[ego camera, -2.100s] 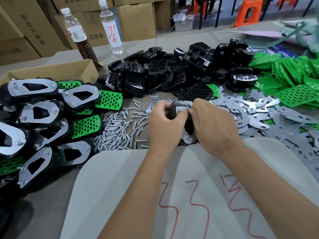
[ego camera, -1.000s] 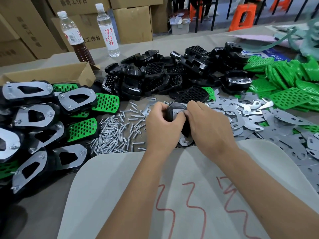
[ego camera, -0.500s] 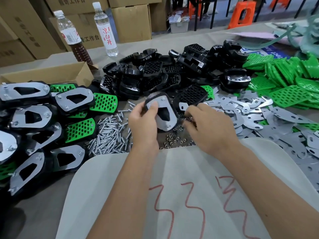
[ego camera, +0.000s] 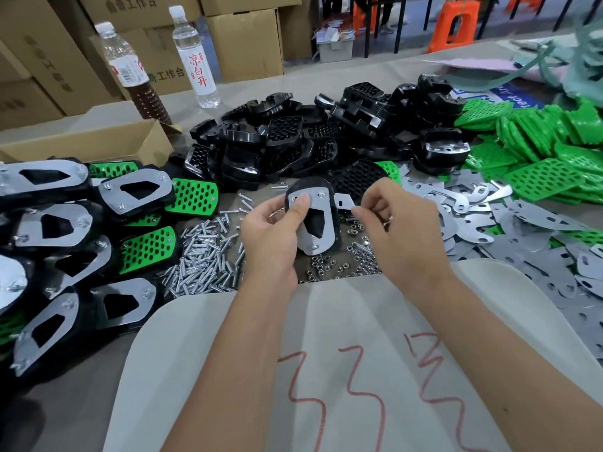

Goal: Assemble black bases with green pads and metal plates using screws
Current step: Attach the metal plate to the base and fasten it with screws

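Observation:
My left hand grips a black base with a metal plate on it, held upright over the table, thumb pressed on the plate's upper left corner. Screw heads show at the plate's corners. My right hand hovers just right of the base, thumb and forefinger pinched together on what looks like a small nut. Below lie loose nuts and, to the left, a heap of screws.
Finished units with green pads are stacked at the left. Black bases pile up behind, green pads at the right, metal plates in front of them. Two bottles and a cardboard box stand at the back left.
The two hands parted from the base. My left hand turned the base plate-side up and lifted it; my right hand dipped to the nuts and rose with fingertips pinched.

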The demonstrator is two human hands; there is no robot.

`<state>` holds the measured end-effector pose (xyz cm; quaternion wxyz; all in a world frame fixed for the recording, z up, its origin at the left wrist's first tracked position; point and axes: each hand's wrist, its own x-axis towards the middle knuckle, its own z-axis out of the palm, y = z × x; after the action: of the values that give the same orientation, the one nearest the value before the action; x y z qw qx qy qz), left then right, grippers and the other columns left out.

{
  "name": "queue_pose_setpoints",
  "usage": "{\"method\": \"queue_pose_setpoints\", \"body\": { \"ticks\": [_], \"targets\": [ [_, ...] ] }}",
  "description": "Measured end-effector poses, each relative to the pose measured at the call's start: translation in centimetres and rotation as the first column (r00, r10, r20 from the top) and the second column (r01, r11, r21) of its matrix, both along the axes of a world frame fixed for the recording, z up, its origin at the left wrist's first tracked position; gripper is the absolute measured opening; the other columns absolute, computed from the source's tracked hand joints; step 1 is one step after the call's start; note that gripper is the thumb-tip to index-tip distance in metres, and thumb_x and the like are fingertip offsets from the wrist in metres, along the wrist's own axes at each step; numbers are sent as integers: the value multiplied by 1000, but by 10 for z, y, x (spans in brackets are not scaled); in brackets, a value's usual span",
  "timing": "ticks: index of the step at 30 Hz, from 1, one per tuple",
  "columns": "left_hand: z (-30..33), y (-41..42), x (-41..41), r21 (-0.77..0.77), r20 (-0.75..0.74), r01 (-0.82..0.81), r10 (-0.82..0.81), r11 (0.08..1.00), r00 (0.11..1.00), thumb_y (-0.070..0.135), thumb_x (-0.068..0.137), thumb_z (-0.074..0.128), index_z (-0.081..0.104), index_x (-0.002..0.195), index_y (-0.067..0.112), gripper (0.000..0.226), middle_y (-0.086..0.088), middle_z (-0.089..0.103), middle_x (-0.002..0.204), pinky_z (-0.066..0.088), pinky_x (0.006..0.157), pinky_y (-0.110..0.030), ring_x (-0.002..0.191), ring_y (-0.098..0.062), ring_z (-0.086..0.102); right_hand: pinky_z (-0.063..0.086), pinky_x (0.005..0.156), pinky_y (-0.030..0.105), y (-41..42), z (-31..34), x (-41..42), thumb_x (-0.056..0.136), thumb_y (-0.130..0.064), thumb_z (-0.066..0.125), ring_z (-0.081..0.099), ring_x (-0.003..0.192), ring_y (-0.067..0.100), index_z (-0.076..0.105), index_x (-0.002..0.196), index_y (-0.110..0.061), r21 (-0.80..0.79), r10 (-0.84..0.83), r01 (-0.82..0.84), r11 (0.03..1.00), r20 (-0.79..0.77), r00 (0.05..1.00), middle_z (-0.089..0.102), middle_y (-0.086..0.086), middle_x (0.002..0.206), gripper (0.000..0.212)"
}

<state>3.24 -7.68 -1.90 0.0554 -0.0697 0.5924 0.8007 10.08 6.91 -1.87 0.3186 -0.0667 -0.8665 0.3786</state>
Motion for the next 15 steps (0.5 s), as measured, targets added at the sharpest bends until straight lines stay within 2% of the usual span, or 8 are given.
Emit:
{"method": "queue_pose_setpoints", "body": {
  "ticks": [2,4,6,8,12,15],
  "targets": [
    [-3,0,1,-34,-58,0,-2,999,998,10,86,84,74,105,10,22,-11,80,90,64,69,-37,78,-23,78,51,64,26,0,1,-1,91,-10,75,62,73,13,69,90,-16,-99,-19,14,995,-53,998,66,-9,76,9],
    [-3,1,2,-71,-91,9,-15,997,996,7,84,86,73,100,13,21,-5,80,83,62,64,-32,74,-20,77,58,65,30,0,-1,-1,90,-8,77,67,76,14,76,93,-17,-205,0,-9,979,-39,999,70,-11,81,9],
    [-2,0,3,-76,-94,27,-34,997,995,4,83,85,73,98,14,22,-4,79,82,63,63,-34,72,-20,76,59,58,27,1,-3,-2,89,-4,77,71,70,17,78,91,-19,-317,33,-41,948,-31,999,72,-6,81,15],
    [0,-1,2,-56,-68,62,-66,996,995,1,83,83,74,99,13,22,-9,78,89,65,71,-41,77,-24,76,60,56,23,2,-3,-3,89,1,75,73,64,15,78,91,-20,-406,57,-65,912,-31,998,73,1,80,22],
    [4,-4,2,-17,-22,125,-125,992,992,-5,83,78,77,101,12,25,-7,79,87,59,61,-28,73,-19,76,62,62,24,2,-2,-3,89,7,72,76,66,16,78,89,-22,-483,102,-116,868,-56,993,75,0,75,29],
    [4,-1,4,-43,-62,126,-129,991,990,-10,83,76,76,100,10,26,-4,78,81,59,64,-26,73,-17,75,61,62,23,0,-2,-1,88,5,74,76,68,16,76,86,-26,-489,103,-138,861,-98,990,76,-3,76,31]
  ]
}}
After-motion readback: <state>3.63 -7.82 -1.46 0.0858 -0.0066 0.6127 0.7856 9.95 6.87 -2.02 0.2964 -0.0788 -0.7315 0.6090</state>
